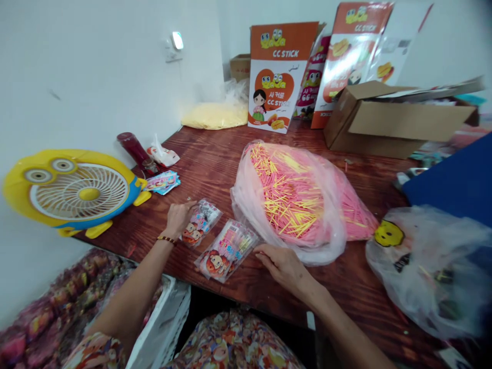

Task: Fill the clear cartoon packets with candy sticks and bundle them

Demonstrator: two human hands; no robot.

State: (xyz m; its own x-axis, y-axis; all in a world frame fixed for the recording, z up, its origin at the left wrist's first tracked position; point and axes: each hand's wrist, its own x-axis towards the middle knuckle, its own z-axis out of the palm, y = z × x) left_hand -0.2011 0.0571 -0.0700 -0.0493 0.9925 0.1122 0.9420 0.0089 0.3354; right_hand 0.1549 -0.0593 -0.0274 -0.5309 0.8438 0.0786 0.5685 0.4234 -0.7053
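Two small groups of clear plastic packets printed with a red-haired cartoon figure lie at the front of the table. My left hand [179, 219] has its fingers bent together at the upper left edge of the left plastic packet [200, 223]. Just beyond the lower right edge of the overlapping packets [227, 250], my right hand [283, 267] is closed in a pinch. Whatever its fingertips hold is hidden or too small to name. A large open plastic bag [334, 246] full of thin pink and yellow sticks [290, 205] lies behind that hand.
A yellow cartoon fan [79, 192], a dark red bottle [134, 148] and blue packets [163, 182] stand left. Printed CC Stick boxes [279, 77], an open carton [400, 120] and a yellow bag [215, 115] line the back. A clear bag [426, 271] sits right; a white crate [161, 318] below.
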